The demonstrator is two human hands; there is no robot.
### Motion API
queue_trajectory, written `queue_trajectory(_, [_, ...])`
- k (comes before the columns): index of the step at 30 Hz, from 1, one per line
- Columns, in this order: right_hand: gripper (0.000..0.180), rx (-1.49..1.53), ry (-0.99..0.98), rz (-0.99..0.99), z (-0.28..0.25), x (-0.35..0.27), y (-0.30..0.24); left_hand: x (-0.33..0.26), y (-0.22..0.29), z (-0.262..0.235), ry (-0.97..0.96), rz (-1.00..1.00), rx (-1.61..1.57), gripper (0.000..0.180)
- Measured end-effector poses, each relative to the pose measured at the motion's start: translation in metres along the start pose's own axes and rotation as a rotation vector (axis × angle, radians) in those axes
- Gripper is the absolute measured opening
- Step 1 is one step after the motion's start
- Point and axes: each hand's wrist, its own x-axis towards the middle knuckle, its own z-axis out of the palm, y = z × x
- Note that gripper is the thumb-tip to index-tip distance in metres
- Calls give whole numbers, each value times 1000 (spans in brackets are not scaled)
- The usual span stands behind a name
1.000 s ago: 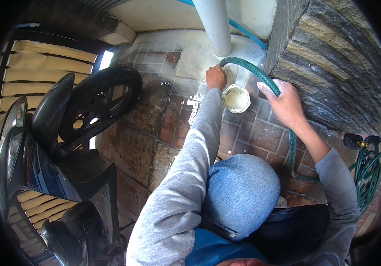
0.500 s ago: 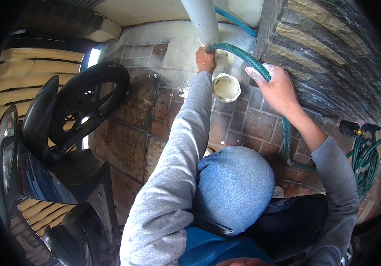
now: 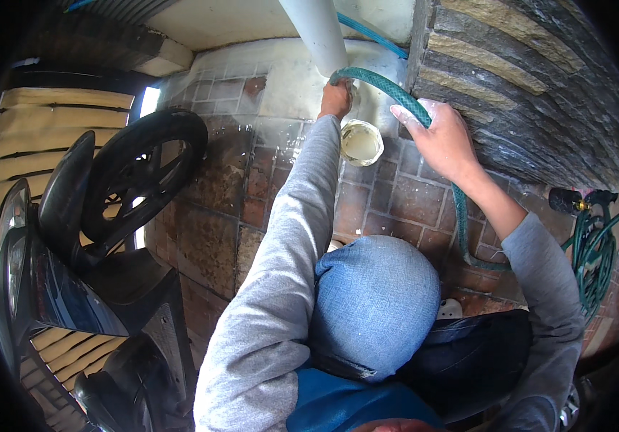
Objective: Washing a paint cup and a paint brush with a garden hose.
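Note:
A green garden hose point(image 3: 389, 87) arches from the foot of the white pipe point(image 3: 318, 32) over to my right hand. My right hand point(image 3: 445, 140) is closed round the hose, thumb on the near side, with whitish residue on the fingers. At the hose's far end my left hand point(image 3: 336, 99) is closed on it, low by the pipe; the fingertips and the hose's mouth are partly hidden. Just right of my left wrist stands a small open tub point(image 3: 361, 143) with pale, cloudy contents. Whitish wet film covers the pale floor patch point(image 3: 291, 90) around the pipe.
A motorcycle's front wheel point(image 3: 144, 173) and dark body stand on the left. The rough stone wall point(image 3: 525, 86) closes off the right. A coiled green hose point(image 3: 592, 266) lies at the far right. My denim-covered knee point(image 3: 378, 306) rises above the tiles between my arms.
The view has shifted slightly, so most things sit a little further left. Both hands keep their hold on the hose, and its far end bends down slightly differently by my left hand.

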Motion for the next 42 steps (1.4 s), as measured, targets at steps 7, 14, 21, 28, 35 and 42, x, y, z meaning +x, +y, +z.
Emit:
queue_trajectory(7, [34,-29,29,3,-3,-2,0,-12,-1,-9,-67,289,281,49])
queue_trajectory(14, [34,-13,37,-34,-4,-2,2,-44,-36,-32,-150,123,575,81])
queue_trajectory(21, [35,-72,33,-18,-1,-1,2,-49,-5,-26,-107,-45,518,77])
queue_trajectory(28, [32,-115,34,11,-4,-3,4,-43,-6,-17,-140,162,840,72])
queue_trajectory(35, [34,-101,32,-4,-3,-5,1,-33,-8,-12,-161,131,924,42])
queue_trajectory(42, [32,-62,70,-52,1,-1,11,-30,-3,-33,47,157,441,19])
